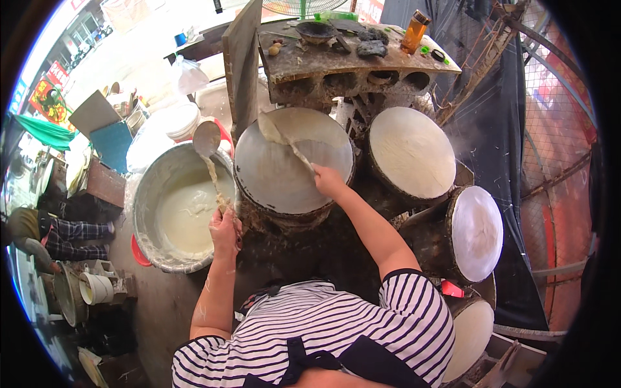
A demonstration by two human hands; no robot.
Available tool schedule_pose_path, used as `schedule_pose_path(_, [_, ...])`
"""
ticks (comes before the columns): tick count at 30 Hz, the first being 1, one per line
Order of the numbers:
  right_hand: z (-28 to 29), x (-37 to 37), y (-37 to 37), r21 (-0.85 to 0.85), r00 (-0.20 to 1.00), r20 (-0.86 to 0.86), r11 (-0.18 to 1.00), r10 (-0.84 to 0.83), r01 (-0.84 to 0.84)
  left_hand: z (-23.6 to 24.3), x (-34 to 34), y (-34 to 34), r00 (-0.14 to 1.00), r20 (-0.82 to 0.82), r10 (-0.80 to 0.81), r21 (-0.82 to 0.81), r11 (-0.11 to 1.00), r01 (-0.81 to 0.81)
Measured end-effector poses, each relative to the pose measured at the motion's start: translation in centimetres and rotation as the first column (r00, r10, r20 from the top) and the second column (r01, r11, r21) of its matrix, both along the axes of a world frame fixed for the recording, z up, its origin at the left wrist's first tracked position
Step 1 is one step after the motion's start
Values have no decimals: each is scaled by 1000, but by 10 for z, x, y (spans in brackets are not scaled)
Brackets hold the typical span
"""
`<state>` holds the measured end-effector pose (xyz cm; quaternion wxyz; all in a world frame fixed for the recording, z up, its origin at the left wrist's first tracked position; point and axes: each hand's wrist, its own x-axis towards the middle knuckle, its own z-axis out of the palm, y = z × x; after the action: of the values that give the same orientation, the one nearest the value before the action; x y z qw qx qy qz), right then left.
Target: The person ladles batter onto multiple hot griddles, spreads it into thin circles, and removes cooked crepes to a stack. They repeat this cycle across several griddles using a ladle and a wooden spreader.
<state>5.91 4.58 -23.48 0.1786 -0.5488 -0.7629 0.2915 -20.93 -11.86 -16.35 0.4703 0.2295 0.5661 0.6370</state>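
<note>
My left hand [225, 229] is closed around the batter-crusted handle of a ladle [207, 138]. Its round bowl is raised above the far rim of a big metal pot [138, 210]. Pale, creamy batter [184, 220] lies inside that pot. My right hand [330, 181] grips the handle of a spatula [270, 129], whose flat pale blade is at the far left part of a round griddle [272, 184]. A thin light layer covers part of the griddle's far side, and the nearer surface looks grey.
To the right stand more round griddles: one with a pale sheet [414, 152], a whitish one [477, 233] and another pale one [467, 339]. Behind is a crusted shelf [362, 64] bearing an amber bottle [415, 32]. An upright board [242, 64] rises beside it. Another person [71, 236] is at far left.
</note>
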Motion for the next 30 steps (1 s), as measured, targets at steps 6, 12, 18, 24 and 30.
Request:
schedule_pose_path(6, [-4, 30, -27, 40, 987, -156, 998, -44, 50, -4, 4, 6, 999, 39, 21, -9, 1000, -21])
schedule_pose_path(12, [27, 34, -29, -218, 973, -218, 968, 73, -122, 10, 12, 1, 999, 1, 44, -19, 999, -44])
schedule_pose_path(18, [6, 20, 46, 33, 995, -100, 999, 0, 3, 5, 17, -18, 990, 8, 141, -16, 990, -140])
schedule_pose_path(24, [15, 25, 44, -64, 975, -102, 976, 200, -207, -6, 7, -33, 979, -14, 204, -41, 978, -204])
schedule_pose_path(30, [2, 83, 36, -237, 912, -304, 906, 274, -351, -1, 5, -37, 977, -13, 215, -73, 974, -215])
